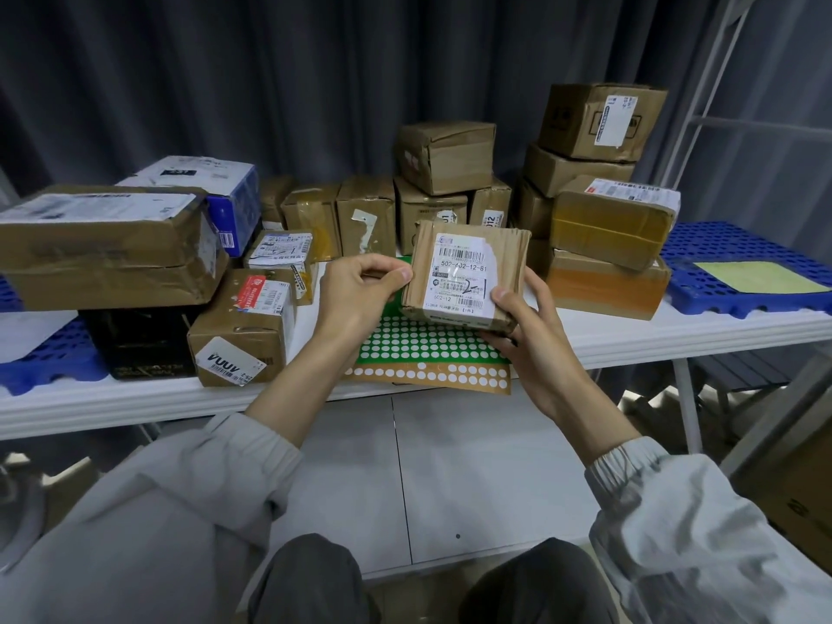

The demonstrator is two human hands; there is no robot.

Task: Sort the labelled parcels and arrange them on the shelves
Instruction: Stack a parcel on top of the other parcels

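Two hands: both of yours are raised over the white table's point(630, 340) near edge, with one small brown cardboard parcel point(466, 274) between them; its white printed label faces you
Right hand point(524, 326): you cup the parcel from below, thumb pressed on the label's lower right corner
Left hand point(360, 292): fingers curled, thumb and forefinger pinching the parcel's left edge
Parcel position: lifted clear of the table, tilted, above the green sheet of white round stickers point(427, 344)
Behind: brown cardboard boxes point(599, 195) stacked on the table; blue perforated tray point(720, 263) at far right holds a yellow sheet point(756, 277)
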